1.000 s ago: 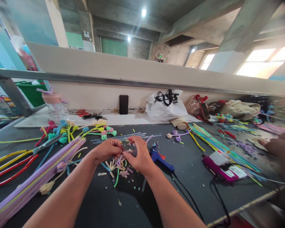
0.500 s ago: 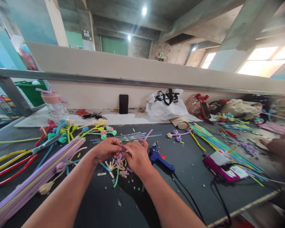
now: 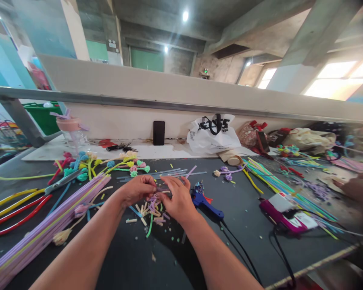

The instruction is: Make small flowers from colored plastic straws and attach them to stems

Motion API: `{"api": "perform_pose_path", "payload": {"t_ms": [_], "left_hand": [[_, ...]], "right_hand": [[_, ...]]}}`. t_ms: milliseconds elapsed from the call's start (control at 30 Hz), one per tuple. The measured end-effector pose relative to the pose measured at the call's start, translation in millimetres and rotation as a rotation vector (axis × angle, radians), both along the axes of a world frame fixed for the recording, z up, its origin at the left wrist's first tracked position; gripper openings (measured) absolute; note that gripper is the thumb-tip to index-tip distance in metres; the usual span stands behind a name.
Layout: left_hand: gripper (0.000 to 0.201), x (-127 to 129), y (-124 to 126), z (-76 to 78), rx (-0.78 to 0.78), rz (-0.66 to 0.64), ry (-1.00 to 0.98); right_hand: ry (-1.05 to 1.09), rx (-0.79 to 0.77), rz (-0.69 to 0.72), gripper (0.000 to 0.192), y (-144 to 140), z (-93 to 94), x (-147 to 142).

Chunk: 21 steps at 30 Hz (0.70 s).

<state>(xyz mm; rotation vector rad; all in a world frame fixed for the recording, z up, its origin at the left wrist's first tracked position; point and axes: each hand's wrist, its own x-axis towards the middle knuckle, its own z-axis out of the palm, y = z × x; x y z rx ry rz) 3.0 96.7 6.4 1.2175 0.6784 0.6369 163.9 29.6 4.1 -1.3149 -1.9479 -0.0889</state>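
Note:
My left hand (image 3: 139, 191) is closed in a pinch on a purple pipe cleaner (image 3: 191, 172), mostly hidden by the fingers. From the other side my right hand (image 3: 178, 200) bends its fingers and thumb around the same stem, whose free end sticks out behind that hand. Just below both hands lies a pile of short cut pipe cleaner pieces (image 3: 144, 210), cream and purple, with a green one (image 3: 149, 226). Close to the right of my right hand rests a blue glue gun (image 3: 210, 208). Clear glue sticks (image 3: 169, 174) lie behind the hands.
Left are a purple pipe cleaner bundle (image 3: 48, 229), scissors (image 3: 33, 207) with red and yellow handles, and fuzzy flowers (image 3: 133, 166). A phone (image 3: 159, 133) stands behind. Right are a magenta-and-white device (image 3: 286, 213) with cables, more stems (image 3: 278, 185) and another person's hand (image 3: 355, 189).
My right fingers have lifted and spread a little from the thumb, slightly apart from the left fingertips. My left hand stays nearly still. The whole view has shifted slightly.

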Motion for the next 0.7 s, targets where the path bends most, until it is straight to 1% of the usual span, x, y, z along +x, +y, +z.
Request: {"api": "perform_pose_path", "payload": {"t_ms": [33, 167, 267, 400, 467, 500, 567, 600, 633, 700], "left_hand": [[0.020, -1, 1, -0.1, 0.008, 0.002, 0.005], [0.018, -1, 1, 0.4, 0.049, 0.008, 0.031], [0.017, 2, -1, 0.9, 0.064, 0.011, 0.061], [0.015, 4, -3, 1.2, 0.074, 0.004, 0.092], [0.015, 3, -3, 1.8, 0.082, 0.004, 0.103], [0.015, 3, -2, 2.3, 0.087, 0.005, 0.106], [0.014, 1, -2, 4.3, 0.110, 0.003, 0.115], [0.014, 0, -2, 5.8, 0.128, -0.004, 0.121], [0.013, -1, -2, 7.8, 0.151, -0.017, 0.131], [0.009, -1, -4, 13.1, 0.218, -0.045, 0.159]], "right_hand": [[-0.003, -0.010, 0.003, 0.033, 0, -0.4, 0], [-0.079, -0.065, 0.022, 0.015, 1, -2.1, 0], [-0.138, -0.061, -0.006, 0.006, 0, -4.6, -2], [-0.177, -0.061, -0.033, 0.012, 1, -7.4, -2], [-0.124, -0.067, -0.020, 0.006, 2, -5.6, 1], [-0.079, -0.061, -0.020, 0.013, 2, -3.7, 3], [0.004, -0.027, -0.043, 0.032, 3, 1.0, 6], [0.022, -0.010, -0.053, 0.035, 2, 3.3, 7], [0.020, -0.004, -0.054, 0.033, 2, 5.3, 8], [-0.025, -0.016, -0.022, 0.021, 1, 7.5, 8]]}}
